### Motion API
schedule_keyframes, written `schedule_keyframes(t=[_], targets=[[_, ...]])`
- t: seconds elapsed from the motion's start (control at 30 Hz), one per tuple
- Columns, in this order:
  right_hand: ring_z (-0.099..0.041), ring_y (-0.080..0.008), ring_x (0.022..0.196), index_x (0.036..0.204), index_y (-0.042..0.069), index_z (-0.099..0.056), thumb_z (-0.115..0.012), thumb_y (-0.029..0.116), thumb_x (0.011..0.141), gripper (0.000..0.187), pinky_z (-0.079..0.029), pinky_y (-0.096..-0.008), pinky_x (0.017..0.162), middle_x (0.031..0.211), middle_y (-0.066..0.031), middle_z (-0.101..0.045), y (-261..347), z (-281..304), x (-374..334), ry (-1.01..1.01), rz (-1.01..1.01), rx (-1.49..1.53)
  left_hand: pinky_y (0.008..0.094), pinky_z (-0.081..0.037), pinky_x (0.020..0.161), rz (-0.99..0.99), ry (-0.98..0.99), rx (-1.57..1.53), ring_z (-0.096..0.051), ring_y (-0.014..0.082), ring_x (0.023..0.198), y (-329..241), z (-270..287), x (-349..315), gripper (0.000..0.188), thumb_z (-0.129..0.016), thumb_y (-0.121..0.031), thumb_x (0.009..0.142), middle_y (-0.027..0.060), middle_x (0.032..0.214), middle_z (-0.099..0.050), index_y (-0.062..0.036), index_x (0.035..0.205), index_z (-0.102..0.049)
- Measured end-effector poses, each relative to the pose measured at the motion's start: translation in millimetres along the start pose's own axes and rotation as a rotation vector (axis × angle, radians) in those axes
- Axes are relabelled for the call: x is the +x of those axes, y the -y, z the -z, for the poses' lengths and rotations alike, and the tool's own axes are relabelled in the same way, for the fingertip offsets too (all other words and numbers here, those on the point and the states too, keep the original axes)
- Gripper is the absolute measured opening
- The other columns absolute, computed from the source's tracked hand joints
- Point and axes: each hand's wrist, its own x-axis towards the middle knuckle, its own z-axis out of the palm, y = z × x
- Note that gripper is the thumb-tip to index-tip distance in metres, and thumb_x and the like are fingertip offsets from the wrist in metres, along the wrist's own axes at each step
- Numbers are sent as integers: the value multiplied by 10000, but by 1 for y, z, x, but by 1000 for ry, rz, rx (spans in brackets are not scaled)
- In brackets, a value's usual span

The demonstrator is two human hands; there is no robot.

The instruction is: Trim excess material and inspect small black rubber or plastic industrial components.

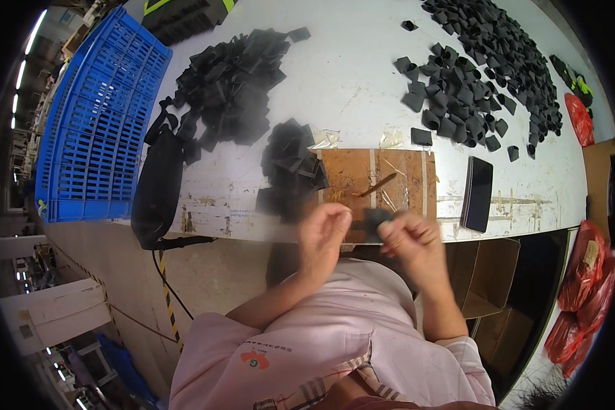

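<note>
Near worktop (pixel 352 89) front edge: right hand (pixel 417 240) pinches black fabric patch (pixel 374 220), likely light, pliable; grip edges; left hand (pixel 322 236) half-curled, contents unclear

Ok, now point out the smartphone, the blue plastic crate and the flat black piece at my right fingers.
Smartphone (pixel 480 193): head view, middle of its dark screen.
Blue plastic crate (pixel 107 123): head view, on its slatted wall.
Flat black piece (pixel 374 221): head view, middle of its slightly blurred face.

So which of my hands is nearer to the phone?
Your right hand. It is to the left of the phone; your left hand is farther left, on the other side of a small black piece.
</note>
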Motion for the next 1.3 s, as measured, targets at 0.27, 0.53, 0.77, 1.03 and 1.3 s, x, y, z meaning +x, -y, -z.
schedule_keyframes(t=[0.27, 0.53, 0.77, 1.03, 1.3], targets=[[-534, -95, 622, 1074, -30, -519, -525, 268, 864, 365, -412, -200, 517, 789, -70, -586, 15, 60, 64, -433, 369, -203, 342, -426, 700, -521, -286, 1292, -494, 271, 812, 20, 25, 63, 206, -618, -55, 718, 130, 881, -484, 18, 897, -546], [-507, -104, 538, 766, -26, -586, -535, 172, 860, 225, -409, -251, 494, 609, -46, -563, -42, -3, 23, -41, 161, -254, 383, -397, 683, -638, -30, 1320, -466, 291, 799, 35, 41, 78, 179, -547, 25, 644, 116, 843, -491, -17, 816, -522], [-506, -119, 498, 713, -18, -583, -507, 301, 873, 365, -400, -262, 469, 554, -69, -547, -48, -17, 37, 3, 109, -295, 380, -403, 723, -594, -104, 1229, -470, 312, 837, 19, 27, 55, 169, -561, 5, 696, 139, 905, -505, 7, 855, -504], [-475, -110, 471, 693, -15, -564, -485, 337, 882, 407, -388, -266, 455, 532, -71, -524, -55, -17, 25, 50, 109, -321, 342, -402, 667, -669, -131, 1366, -471, 259, 760, 39, 49, 81, 185, -534, -8, 662, 81, 814, -503, 0, 845, -564], [-544, -85, 651, 843, 18, -567, -547, 219, 860, 203, -453, -227, 565, 737, -32, -583, -49, -17, 35, 23, -153, 383, 355, -429, 702, -998, 230, 834, -518, 284, 828, 0, 21, 19, 226, -632, -6, 601, 117, 938, -521, -53, 821, -617]])
